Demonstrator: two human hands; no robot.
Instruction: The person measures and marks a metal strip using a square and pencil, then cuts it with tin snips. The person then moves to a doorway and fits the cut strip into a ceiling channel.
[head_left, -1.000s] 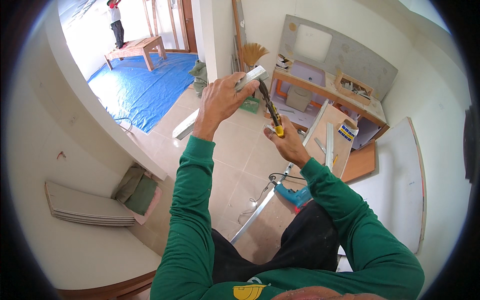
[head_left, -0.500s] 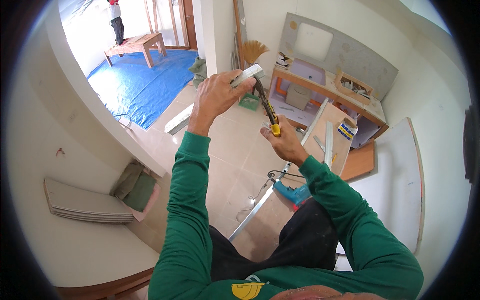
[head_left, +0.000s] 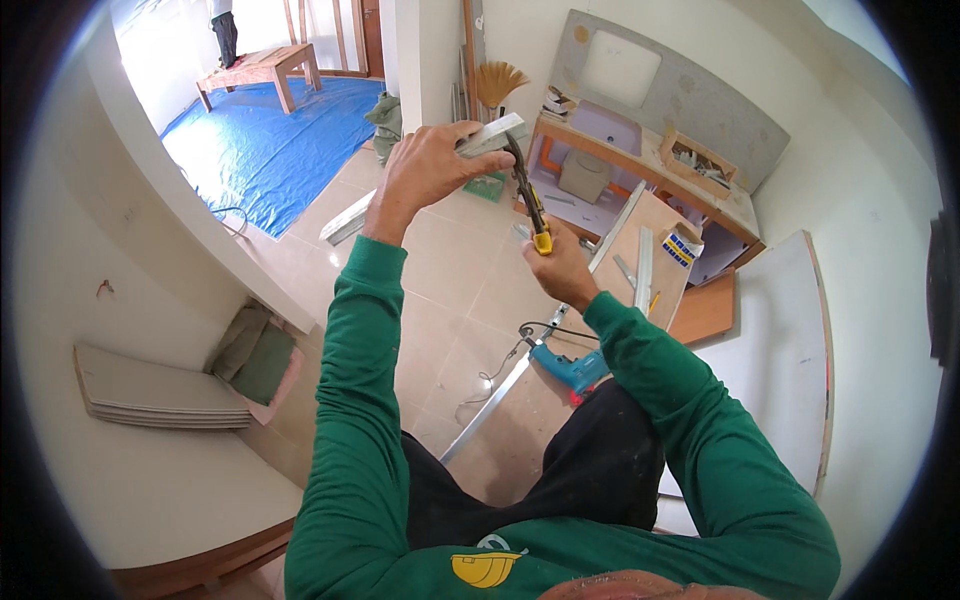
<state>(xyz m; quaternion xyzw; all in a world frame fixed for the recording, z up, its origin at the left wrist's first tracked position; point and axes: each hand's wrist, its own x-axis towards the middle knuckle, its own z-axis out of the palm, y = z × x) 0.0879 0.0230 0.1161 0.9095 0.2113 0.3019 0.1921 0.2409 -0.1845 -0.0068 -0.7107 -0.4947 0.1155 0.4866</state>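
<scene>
Raised in front of me, my left hand [head_left: 425, 168] is wrapped around a light metal channel [head_left: 492, 136]. The channel slants down to the left behind my wrist, where its other end shows. My right hand [head_left: 566, 268] grips a pair of tin snips [head_left: 526, 188] with black-and-yellow handles. The snips point upward, and their dark jaws meet the channel close to its far right end, just past my left fingertips. How deep the jaws sit on the metal is hard to tell.
A teal power drill [head_left: 570, 366] lies by my knee beside a long metal bar [head_left: 500, 395]. To the right stand a board with metal strips [head_left: 645, 265] and a wooden counter [head_left: 640, 165]. Stacked panels [head_left: 160, 388] are at left. A person [head_left: 226, 38] stands on a far bench.
The whole scene has shifted slightly left and upward in my view. Both hands keep their holds, with the snips still at the channel's end.
</scene>
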